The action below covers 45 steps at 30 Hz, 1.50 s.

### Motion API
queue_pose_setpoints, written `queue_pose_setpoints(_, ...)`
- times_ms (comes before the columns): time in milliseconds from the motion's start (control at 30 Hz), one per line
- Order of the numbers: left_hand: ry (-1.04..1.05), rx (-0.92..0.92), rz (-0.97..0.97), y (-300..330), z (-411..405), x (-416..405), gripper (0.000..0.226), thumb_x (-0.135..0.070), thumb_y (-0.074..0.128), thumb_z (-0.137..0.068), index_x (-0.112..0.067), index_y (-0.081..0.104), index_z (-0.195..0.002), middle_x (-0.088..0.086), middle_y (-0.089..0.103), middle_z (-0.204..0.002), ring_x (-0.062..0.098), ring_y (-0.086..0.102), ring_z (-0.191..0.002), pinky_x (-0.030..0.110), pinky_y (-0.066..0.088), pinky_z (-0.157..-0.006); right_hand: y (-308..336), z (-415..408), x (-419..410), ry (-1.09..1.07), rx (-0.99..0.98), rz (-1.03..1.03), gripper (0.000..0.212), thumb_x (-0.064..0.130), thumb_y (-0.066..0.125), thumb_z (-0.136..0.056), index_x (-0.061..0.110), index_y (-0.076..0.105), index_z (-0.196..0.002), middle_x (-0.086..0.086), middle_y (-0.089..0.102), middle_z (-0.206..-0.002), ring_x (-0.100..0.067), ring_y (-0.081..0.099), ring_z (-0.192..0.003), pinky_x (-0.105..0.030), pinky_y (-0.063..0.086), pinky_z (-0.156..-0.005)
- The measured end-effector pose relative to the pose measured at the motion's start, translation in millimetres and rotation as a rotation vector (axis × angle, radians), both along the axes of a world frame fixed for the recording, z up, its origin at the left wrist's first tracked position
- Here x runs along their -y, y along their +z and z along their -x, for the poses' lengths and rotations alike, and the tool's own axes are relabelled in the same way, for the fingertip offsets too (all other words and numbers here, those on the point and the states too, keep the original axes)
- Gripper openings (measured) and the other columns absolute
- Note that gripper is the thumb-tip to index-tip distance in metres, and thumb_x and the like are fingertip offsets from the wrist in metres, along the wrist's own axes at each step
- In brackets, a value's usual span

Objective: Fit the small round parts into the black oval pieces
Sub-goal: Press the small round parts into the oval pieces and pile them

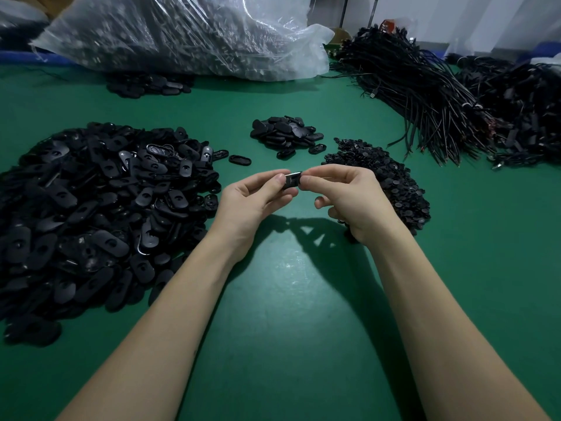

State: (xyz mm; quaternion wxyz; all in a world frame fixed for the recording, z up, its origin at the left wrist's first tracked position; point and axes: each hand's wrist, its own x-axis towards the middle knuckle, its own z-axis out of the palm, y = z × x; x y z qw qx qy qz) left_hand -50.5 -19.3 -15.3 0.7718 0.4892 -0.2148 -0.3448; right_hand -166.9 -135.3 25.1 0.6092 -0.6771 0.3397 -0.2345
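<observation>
Both hands meet above the middle of the green table. My left hand (253,197) and my right hand (349,194) pinch one black oval piece (292,180) between their fingertips, each at one end. Whether a small round part sits in it is hidden by the fingers. A big heap of black oval pieces (100,214) lies to the left. A pile of small round parts (391,180) lies just right of my right hand. A smaller pile of oval pieces (287,135) sits beyond the hands.
A clear plastic bag (182,34) full of dark parts lies at the back. Bundles of black cables (425,95) fill the back right. A lone oval piece (239,159) lies on the green table (288,314) near the big heap.
</observation>
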Motion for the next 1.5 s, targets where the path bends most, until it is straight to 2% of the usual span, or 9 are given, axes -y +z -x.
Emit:
queue_pose_setpoints(133, -0.003, 0.016, -0.013, 0.1, 0.8, -0.2, 0.011, -0.009, 0.066, -0.095, -0.009, 0.075, -0.102, 0.011, 0.078, -0.099, 0.02, 0.076, -0.091, 0.02, 0.057, -0.078, -0.2, -1.1, -1.2, -0.045, -0.006, 0.094, 0.003, 0.016, 0.081, -0.086, 0.014, 0.079, -0.088, -0.01, 0.078, -0.084, -0.003, 0.052, -0.045, -0.014, 0.037, -0.043)
queue_pose_setpoints(367, 0.005, 0.046, -0.037, 0.0, 1.2, -0.4, 0.01, -0.014, 0.071, -0.091, -0.015, 0.078, -0.097, 0.008, 0.078, -0.099, 0.021, 0.076, -0.093, 0.019, 0.056, -0.076, -5.9, -6.1, -1.8, -0.07, -0.04, 0.157, 0.003, 0.022, 0.079, -0.089, 0.019, 0.08, -0.087, 0.015, 0.067, -0.058, 0.004, 0.053, -0.046, -0.009, 0.038, -0.045)
queue_pose_setpoints(633, 0.017, 0.069, -0.045, -0.7, 1.9, 0.7, 0.009, -0.011, 0.071, -0.091, -0.013, 0.077, -0.097, 0.008, 0.078, -0.097, 0.02, 0.076, -0.091, 0.02, 0.057, -0.078, -3.0, -4.4, 1.6, -0.015, -0.125, 0.273, 0.008, 0.025, 0.074, -0.092, 0.021, 0.077, -0.085, 0.017, 0.058, -0.048, 0.002, 0.048, -0.044, -0.012, 0.035, -0.046)
queue_pose_setpoints(800, 0.028, 0.105, -0.057, -1.9, 2.4, 0.9, 0.01, -0.01, 0.07, -0.091, -0.011, 0.077, -0.099, 0.009, 0.078, -0.096, 0.02, 0.076, -0.09, 0.021, 0.057, -0.078, 0.0, -3.6, 3.6, 0.005, -0.168, 0.342, 0.009, 0.026, 0.073, -0.092, 0.022, 0.077, -0.086, 0.011, 0.062, -0.06, -0.002, 0.051, -0.049, -0.02, 0.038, -0.053)
queue_pose_setpoints(933, 0.028, 0.137, -0.06, -2.5, 2.9, 0.6, 0.011, -0.009, 0.07, -0.092, -0.01, 0.076, -0.1, 0.009, 0.079, -0.097, 0.02, 0.076, -0.089, 0.02, 0.057, -0.079, -1.0, -4.7, 1.8, 0.008, -0.199, 0.415, 0.008, 0.028, 0.074, -0.092, 0.022, 0.079, -0.089, 0.01, 0.069, -0.069, 0.003, 0.054, -0.054, -0.015, 0.04, -0.058)
queue_pose_setpoints(1067, 0.034, 0.16, -0.063, -4.1, 3.1, 0.9, 0.011, -0.008, 0.07, -0.092, -0.009, 0.076, -0.101, 0.009, 0.079, -0.096, 0.021, 0.076, -0.089, 0.021, 0.057, -0.08, -1.6, -5.5, 1.0, -0.002, -0.212, 0.461, 0.007, 0.028, 0.075, -0.092, 0.023, 0.079, -0.09, 0.008, 0.072, -0.074, 0.004, 0.057, -0.059, -0.008, 0.039, -0.056)
queue_pose_setpoints(1300, 0.011, 0.215, -0.092, -7.4, 0.3, -2.0, 0.013, -0.007, 0.074, -0.089, -0.016, 0.077, -0.099, 0.006, 0.079, -0.097, 0.02, 0.076, -0.092, 0.023, 0.057, -0.083, -8.1, -4.3, 0.3, -0.023, -0.161, 0.45, 0.004, 0.029, 0.081, -0.086, 0.025, 0.082, -0.086, 0.012, 0.073, -0.069, 0.011, 0.061, -0.06, -0.003, 0.039, -0.057)
queue_pose_setpoints(1400, 0.019, 0.23, -0.102, -7.6, -0.5, -1.9, 0.017, -0.004, 0.074, -0.088, -0.02, 0.077, -0.092, 0.004, 0.079, -0.093, 0.017, 0.075, -0.087, 0.02, 0.056, -0.08, -9.8, -4.3, 0.8, -0.034, -0.123, 0.37, 0.007, 0.03, 0.087, -0.08, 0.027, 0.08, -0.082, 0.009, 0.076, -0.071, 0.006, 0.062, -0.059, -0.014, 0.047, -0.063)
queue_pose_setpoints(1500, 0.007, 0.216, -0.103, -7.3, -2.0, -2.1, 0.018, -0.004, 0.073, -0.089, -0.022, 0.078, -0.088, 0.004, 0.079, -0.091, 0.015, 0.073, -0.084, 0.02, 0.055, -0.079, -9.2, -1.5, 1.0, -0.007, -0.062, 0.149, 0.017, 0.026, 0.09, -0.078, 0.022, 0.079, -0.091, 0.003, 0.078, -0.081, -0.003, 0.066, -0.061, -0.022, 0.054, -0.06)
